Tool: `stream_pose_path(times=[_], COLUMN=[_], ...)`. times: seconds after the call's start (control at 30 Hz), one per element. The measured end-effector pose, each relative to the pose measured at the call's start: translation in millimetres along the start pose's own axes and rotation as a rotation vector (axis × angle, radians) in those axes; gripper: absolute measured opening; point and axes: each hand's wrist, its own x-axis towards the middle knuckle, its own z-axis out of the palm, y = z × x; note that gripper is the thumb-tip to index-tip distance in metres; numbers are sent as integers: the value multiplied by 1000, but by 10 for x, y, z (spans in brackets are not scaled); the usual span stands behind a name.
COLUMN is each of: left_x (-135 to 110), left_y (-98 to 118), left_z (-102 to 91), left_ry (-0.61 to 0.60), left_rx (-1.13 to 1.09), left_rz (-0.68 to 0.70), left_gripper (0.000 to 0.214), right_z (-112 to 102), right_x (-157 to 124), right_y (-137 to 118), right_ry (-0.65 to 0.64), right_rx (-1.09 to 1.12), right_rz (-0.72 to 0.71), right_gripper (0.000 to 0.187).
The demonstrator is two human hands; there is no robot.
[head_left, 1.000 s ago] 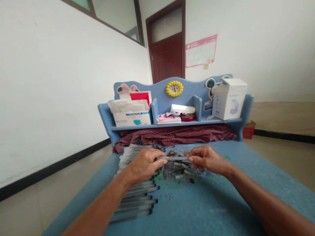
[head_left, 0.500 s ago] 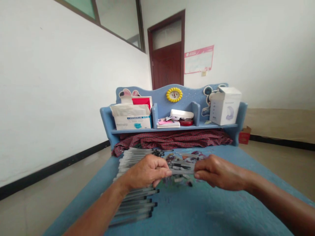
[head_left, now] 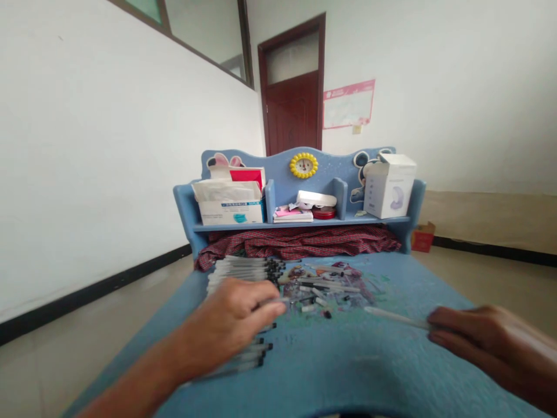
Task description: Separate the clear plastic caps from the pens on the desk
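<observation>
My left hand (head_left: 235,319) hovers over a row of several black-capped pens (head_left: 246,270) laid side by side on the left of the blue desk (head_left: 348,371). Its fingers are curled round a clear pen barrel (head_left: 277,301), whose tip pokes out to the right. Far to the right, low over the desk, my right hand (head_left: 478,339) is blurred and pinches one end of a thin white refill (head_left: 391,317) that points left. Between the hands lies a scatter of loose pen parts (head_left: 326,285) on a picture printed on the desk.
A blue shelf (head_left: 300,220) stands at the desk's back with a mask box (head_left: 230,209), booklets (head_left: 292,215), a red tin (head_left: 324,213), a white carton (head_left: 389,186) and a yellow clock (head_left: 303,165). Red plaid cloth (head_left: 300,241) lies beneath. A door and white walls are behind.
The hands held one pen together; now they have drawn apart. My right hand has swung right and nearer with the white refill, and my left has dropped over the pen row with the barrel.
</observation>
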Motion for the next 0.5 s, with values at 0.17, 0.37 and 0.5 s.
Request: stream_pose_path(times=[0.17,0.37,0.5], left_x=[401,602,604], left_y=[137,26,-39], left_z=[685,1000,1017], left_ry=[-157,-185,-186], left_rx=[303,394,380], left_rz=[115,96,66], left_gripper=[13,15,22], right_z=[360,733,877], right_x=[798,1339,1527], right_y=[-208,-248,-222], right_ry=[-135,-176,-195], right_rx=[-250,-348,-346], right_rz=[22,61,75], right_gripper=[28,29,31])
